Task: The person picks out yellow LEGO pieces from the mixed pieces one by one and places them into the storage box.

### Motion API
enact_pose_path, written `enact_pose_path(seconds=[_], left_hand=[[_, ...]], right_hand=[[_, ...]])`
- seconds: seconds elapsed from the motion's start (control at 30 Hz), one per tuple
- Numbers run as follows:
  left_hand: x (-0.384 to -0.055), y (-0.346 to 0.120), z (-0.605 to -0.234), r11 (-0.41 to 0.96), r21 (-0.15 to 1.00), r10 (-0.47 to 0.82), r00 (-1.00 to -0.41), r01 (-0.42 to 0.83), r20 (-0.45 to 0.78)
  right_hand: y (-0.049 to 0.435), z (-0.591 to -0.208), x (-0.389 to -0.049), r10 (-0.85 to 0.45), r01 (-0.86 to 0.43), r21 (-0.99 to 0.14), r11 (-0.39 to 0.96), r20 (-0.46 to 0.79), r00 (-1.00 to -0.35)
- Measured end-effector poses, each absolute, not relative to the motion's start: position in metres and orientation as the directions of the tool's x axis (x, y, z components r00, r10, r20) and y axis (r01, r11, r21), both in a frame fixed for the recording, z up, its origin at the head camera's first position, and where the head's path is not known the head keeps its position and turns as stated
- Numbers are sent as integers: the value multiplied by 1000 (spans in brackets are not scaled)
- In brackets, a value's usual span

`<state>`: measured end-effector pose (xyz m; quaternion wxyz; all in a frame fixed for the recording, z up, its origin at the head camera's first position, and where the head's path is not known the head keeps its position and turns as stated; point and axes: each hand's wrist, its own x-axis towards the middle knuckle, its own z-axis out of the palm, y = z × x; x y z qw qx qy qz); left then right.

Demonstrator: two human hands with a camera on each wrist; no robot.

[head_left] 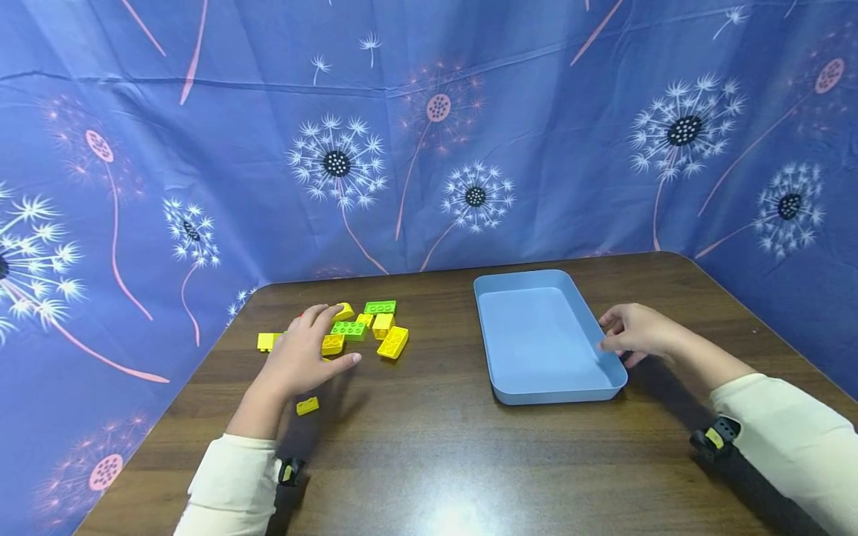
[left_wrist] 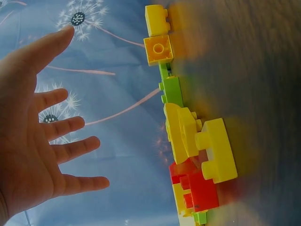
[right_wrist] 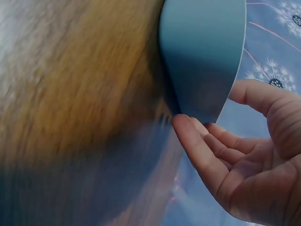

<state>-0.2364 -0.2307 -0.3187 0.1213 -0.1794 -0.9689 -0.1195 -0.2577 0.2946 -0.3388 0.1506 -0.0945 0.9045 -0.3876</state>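
A shallow blue tray stands on the table's right half. My right hand grips its right side wall, thumb over the rim and fingers against the outside; the right wrist view shows the tray wall between thumb and fingers. On the left, my left hand hovers over a cluster of toy building bricks, fingers spread and holding nothing. Yellow bricks and green bricks lie around it. Red bricks appear in the left wrist view, mostly hidden by the hand in the head view.
A small yellow brick lies apart, nearer the front than the cluster. Behind the brown wooden table hangs a blue cloth printed with dandelions, which also runs along both sides.
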Motion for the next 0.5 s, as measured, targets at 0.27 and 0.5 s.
enact_pose_path(seconds=[0.27, 0.5], left_hand=[[-238, -232, -317, 913, 161, 323, -905, 375, 276], [-240, -232, -316, 918, 152, 321, -913, 365, 251]], right_hand=[[289, -342, -257, -266, 2, -738, 675, -246, -932], [283, -347, -259, -157, 110, -770, 628, -264, -952]])
